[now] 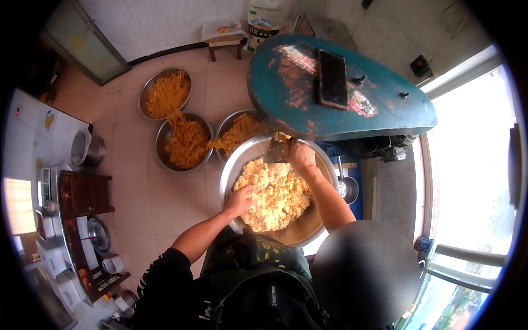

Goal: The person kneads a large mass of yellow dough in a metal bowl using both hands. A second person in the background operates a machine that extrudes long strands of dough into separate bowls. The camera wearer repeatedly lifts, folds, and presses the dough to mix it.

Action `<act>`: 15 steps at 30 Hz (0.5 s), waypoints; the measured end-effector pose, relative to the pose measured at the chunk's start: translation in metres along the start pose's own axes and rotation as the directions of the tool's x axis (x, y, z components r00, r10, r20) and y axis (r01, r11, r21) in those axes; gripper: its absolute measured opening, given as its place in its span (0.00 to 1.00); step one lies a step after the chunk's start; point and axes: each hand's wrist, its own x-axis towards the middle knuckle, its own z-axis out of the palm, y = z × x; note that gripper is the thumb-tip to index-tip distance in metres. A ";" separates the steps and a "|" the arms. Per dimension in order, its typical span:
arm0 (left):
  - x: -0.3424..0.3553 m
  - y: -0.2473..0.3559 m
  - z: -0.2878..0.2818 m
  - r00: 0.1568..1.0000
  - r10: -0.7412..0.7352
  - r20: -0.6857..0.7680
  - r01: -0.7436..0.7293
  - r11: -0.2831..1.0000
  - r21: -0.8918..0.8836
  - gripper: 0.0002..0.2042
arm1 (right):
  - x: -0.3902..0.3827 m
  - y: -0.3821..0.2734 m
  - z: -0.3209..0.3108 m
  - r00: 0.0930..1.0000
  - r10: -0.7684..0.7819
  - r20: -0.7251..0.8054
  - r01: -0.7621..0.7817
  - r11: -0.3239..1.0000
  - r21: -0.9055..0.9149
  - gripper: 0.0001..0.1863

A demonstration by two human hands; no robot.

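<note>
Our right hand (302,158) grips a dark scraper (276,152); our left hand (240,202) touches crumbly dough (278,195), whether clutching any we cannot tell.

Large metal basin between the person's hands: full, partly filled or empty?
Partly filled: crumbly yellow dough lies inside the large metal basin, while bare inner metal shows at its lower right.

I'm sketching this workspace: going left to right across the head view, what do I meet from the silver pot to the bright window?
Silver pot → middle bowl of yellow strips → left hand → dark flat scraper → right hand → small saucepan → bright window.
</note>
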 end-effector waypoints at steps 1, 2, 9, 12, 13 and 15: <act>0.001 -0.009 0.003 0.995 0.076 -0.063 -0.078 0.997 -0.027 0.19 | 0.001 -0.001 0.001 1.000 -0.028 -0.010 0.028 1.000 0.007 0.24; -0.002 -0.018 0.004 0.997 0.033 -0.071 -0.038 0.998 -0.059 0.18 | 0.000 -0.001 0.002 0.998 -0.054 -0.020 0.055 0.998 0.013 0.24; 0.011 0.007 -0.008 0.997 -0.059 -0.056 0.052 0.992 -0.116 0.17 | -0.026 -0.009 -0.027 0.993 0.074 0.091 -0.074 0.997 -0.003 0.26; 0.031 0.054 -0.031 0.994 -0.111 0.017 0.112 0.967 -0.227 0.19 | -0.006 0.005 -0.006 0.999 0.015 0.042 -0.016 1.000 0.002 0.23; 0.037 0.058 -0.044 0.999 0.024 0.024 -0.021 0.993 -0.114 0.20 | -0.002 0.002 -0.007 0.997 0.015 0.079 -0.015 1.000 -0.005 0.23; 0.033 0.067 -0.056 0.983 -0.043 0.178 0.071 0.985 -0.157 0.21 | -0.017 -0.004 -0.007 0.998 -0.033 -0.062 0.037 0.998 0.059 0.23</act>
